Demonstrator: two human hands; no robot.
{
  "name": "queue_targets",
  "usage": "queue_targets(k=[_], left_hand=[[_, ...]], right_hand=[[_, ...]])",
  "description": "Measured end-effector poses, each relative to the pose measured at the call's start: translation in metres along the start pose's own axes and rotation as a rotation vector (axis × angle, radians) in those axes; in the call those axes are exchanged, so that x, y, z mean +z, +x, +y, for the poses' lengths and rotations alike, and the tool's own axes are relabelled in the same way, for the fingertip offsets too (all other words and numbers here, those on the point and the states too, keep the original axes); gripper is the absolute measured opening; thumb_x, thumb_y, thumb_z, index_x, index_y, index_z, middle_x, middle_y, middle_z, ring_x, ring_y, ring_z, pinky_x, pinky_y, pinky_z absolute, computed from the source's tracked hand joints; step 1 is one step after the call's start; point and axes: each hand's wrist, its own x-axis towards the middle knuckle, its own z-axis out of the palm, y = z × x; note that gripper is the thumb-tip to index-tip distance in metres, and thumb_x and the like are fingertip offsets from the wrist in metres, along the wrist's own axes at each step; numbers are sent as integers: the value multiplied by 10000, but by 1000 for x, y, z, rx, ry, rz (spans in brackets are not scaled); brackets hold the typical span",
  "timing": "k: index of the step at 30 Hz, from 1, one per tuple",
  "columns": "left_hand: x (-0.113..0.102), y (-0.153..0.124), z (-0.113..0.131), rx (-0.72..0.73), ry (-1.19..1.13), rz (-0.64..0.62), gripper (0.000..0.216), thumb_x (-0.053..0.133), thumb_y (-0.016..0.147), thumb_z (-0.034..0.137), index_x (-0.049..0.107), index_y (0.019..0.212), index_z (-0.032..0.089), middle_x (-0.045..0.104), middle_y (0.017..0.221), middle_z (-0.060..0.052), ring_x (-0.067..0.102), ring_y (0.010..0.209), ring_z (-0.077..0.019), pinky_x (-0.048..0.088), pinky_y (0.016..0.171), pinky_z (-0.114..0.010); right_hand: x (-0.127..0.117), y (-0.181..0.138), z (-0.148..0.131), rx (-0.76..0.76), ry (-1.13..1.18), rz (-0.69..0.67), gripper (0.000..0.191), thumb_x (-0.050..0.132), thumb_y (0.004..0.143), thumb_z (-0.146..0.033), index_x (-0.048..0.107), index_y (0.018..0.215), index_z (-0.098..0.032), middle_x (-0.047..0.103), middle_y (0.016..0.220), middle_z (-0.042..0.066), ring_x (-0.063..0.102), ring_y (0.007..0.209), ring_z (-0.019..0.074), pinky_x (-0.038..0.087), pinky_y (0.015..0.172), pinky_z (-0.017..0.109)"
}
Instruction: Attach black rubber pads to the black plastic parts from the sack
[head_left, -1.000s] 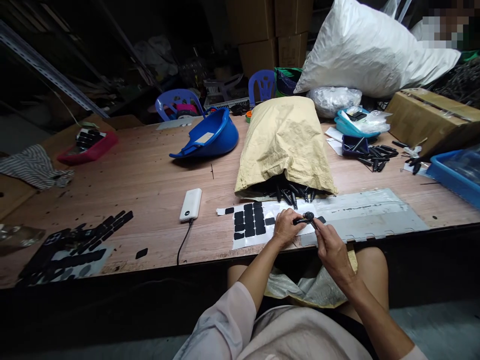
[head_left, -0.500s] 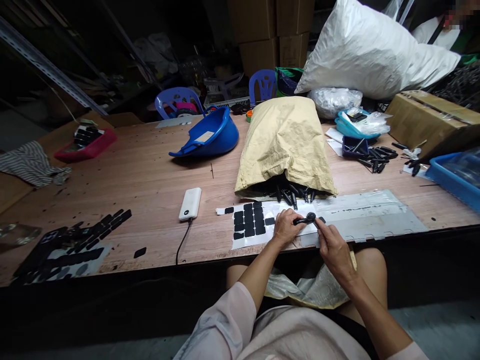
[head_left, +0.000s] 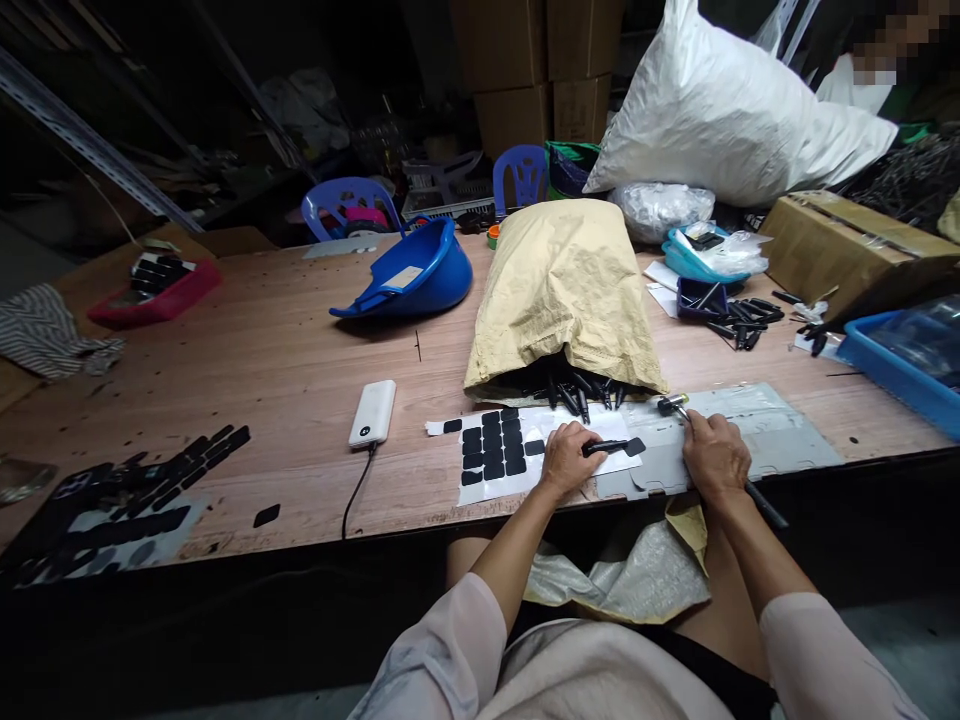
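My left hand [head_left: 568,456] pinches a black pen-like piece [head_left: 609,446], which lies nearly level over a white sheet [head_left: 555,478]. Right by its tip is a dark rounded patch [head_left: 634,447]; I cannot tell if they are joined. Rows of black rounded patches [head_left: 493,446] are on the sheet, left of this hand. In my right hand [head_left: 716,455] is a small hammer [head_left: 673,402], its head pointing up and left and its dark handle sticking out below the wrist. Under the hammer lies a grey plastic board [head_left: 784,445].
A yellow sack [head_left: 566,280] opens toward me, with several black pieces [head_left: 577,390] at its mouth. Left of it are a white power bank [head_left: 373,412] with a cable and a blue basin [head_left: 435,270]. A blue tray [head_left: 900,360] stands at the right.
My right hand has swung the hammer away to the right, so its head no longer covers the black piece. My left hand keeps its hold at about the same place.
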Motion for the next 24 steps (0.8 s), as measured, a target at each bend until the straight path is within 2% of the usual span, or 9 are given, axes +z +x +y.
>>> queue_targets(k=[5, 10, 13, 17, 20, 21, 22, 24], left_hand=[[-1, -2, 0, 16, 20, 8, 191, 854, 827, 245, 825, 1015, 258, 714, 1006, -30, 632, 1035, -243, 482, 987, -395], [-7, 0, 2, 26, 42, -21, 146, 815, 874, 255, 808, 1020, 252, 714, 1017, -39, 630, 1048, -249, 482, 982, -394], [-9, -10, 7, 42, 42, -14, 123, 791, 905, 268, 787, 1024, 233, 727, 1037, -54, 630, 1058, -257, 484, 977, -402], [1, -56, 14, 208, -45, -47, 191, 667, 1014, 371, 758, 1115, 236, 754, 1041, -88, 655, 1016, -257, 509, 957, -413], [22, -104, 6, 397, -95, -235, 303, 568, 1054, 446, 756, 1175, 242, 773, 1024, -110, 698, 978, -259, 535, 942, -412], [31, -118, 0, 411, -87, -296, 320, 559, 1051, 459, 761, 1170, 241, 778, 1005, -110, 709, 954, -256, 540, 932, -408], [39, -130, -8, 373, -74, -334, 322, 560, 1043, 460, 766, 1160, 242, 785, 1000, -107, 720, 946, -255, 545, 931, -402], [54, -146, -26, 158, -41, -371, 293, 579, 1023, 425, 772, 1157, 250, 803, 1050, -96, 741, 995, -256, 550, 945, -377]], right_hand=[[10, 6, -7, 29, -58, 12, 345, 523, 1051, -288, 778, 1264, -192, 616, 990, 132, 472, 869, 225, 267, 715, 345], [8, 5, -13, 27, -55, 0, 366, 526, 1029, -284, 744, 1300, -171, 617, 1027, 152, 495, 925, 252, 305, 734, 358], [7, 5, -13, 29, -57, -9, 390, 471, 1048, -291, 733, 1309, -166, 625, 1038, 157, 502, 940, 261, 311, 738, 365], [9, 4, -13, 24, -57, 7, 372, 502, 1024, -285, 729, 1294, -166, 623, 1038, 155, 501, 949, 264, 321, 748, 366], [10, 4, -13, 27, -64, 11, 368, 499, 1027, -287, 728, 1288, -164, 625, 1040, 158, 505, 947, 266, 316, 744, 367], [10, 4, -13, 27, -67, 9, 370, 488, 1034, -289, 728, 1286, -163, 628, 1041, 159, 506, 944, 266, 311, 740, 368], [10, 4, -14, 28, -69, 6, 372, 475, 1042, -290, 728, 1284, -162, 631, 1042, 159, 508, 941, 266, 307, 736, 369], [9, 4, -14, 30, -72, 1, 381, 448, 1056, -288, 730, 1280, -161, 637, 1042, 161, 511, 940, 267, 301, 731, 370]])
